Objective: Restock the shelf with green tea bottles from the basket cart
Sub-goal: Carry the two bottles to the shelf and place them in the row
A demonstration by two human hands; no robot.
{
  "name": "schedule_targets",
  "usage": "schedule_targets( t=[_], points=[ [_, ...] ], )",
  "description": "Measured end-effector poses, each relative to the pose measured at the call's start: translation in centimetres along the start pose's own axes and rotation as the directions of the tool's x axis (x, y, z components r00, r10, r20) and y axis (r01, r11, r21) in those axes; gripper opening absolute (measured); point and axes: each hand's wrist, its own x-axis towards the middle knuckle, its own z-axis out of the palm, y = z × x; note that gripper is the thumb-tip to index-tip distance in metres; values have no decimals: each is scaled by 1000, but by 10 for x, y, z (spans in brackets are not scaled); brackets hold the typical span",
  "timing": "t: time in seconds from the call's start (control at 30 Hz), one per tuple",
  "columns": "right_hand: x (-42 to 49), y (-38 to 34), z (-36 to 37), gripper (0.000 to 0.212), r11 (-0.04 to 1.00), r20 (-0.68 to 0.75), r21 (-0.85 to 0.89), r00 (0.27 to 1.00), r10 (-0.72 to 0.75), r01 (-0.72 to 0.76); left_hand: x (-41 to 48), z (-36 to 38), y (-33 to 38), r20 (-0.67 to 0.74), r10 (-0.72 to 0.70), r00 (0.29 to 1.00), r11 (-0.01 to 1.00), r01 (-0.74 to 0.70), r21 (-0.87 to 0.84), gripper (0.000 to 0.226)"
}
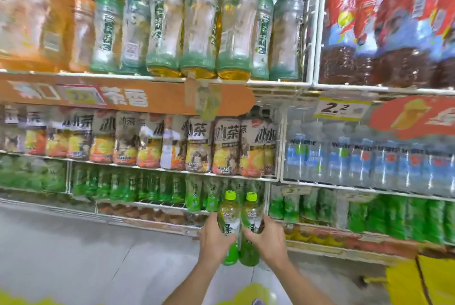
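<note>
White wire formed the shelf [316,33], which filled nearly the whole view with tiers of drinks. Across the front of its second tier ran one orange banner [123,95], and one yellow price tag [342,108] reading 2.2 hung to the right of it. On the top tier, three big bottles [199,21] with white caps and pale green labels stood at the front, with more behind them. Lower down, a row of green bottles [157,186] lined the third tier, too blurred to count. In front of that row, near its right end, two green tea bottles were held upright and side by side, touching each other and clear of the shelf. Each had a clear upper body, a label that turned solid green towards the base, and dark characters on the front. The left bottle [229,218] sat in the left hand [213,234], whose fingers wrapped round its middle. The right bottle [251,216] sat in the right hand [269,238], whose fingers curled round its side. Smallest were the two yellow-green caps [230,195], one screwed on each held bottle.
</note>
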Motion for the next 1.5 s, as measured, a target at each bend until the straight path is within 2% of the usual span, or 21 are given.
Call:
schedule_targets(
  t=[0.07,0.13,0.3,0.4,0.53,0.63,0.83,1.17,1.5],
  points=[
    [16,4,24,38,1000,-22,-3,1000,21,-21,30,11,-16,2,23,1000,1000,-23,-3,63],
    [37,17,51,41,1000,-39,-18,999,25,-25,54,21,-25,-6,47,999,999,-46,21,65],
    [111,55,113,47,997,-127,-76,992,17,-27,125,51,-38,-41,157,987,987,-156,31,45],
    [155,65,133,39,998,-193,-61,981,1,-12,173,75,-44,-98,224,970,973,-218,75,46],
    [204,84,156,53,993,-306,-116,951,-43,8,224,105,-45,-72,233,970,967,-223,124,53],
    [226,103,177,60,984,-356,-168,928,-112,54,248,130,-58,-119,271,955,949,-245,197,63],
    [237,129,198,50,993,-424,13,900,-99,115,257,157,-73,-161,393,905,908,-354,225,57],
    [244,135,205,47,985,-425,53,896,-126,163,252,159,-79,-206,436,876,892,-390,228,40],
    [242,131,206,47,984,-469,63,875,-120,169,245,158,-82,-214,466,859,872,-404,276,35]
  ],
)
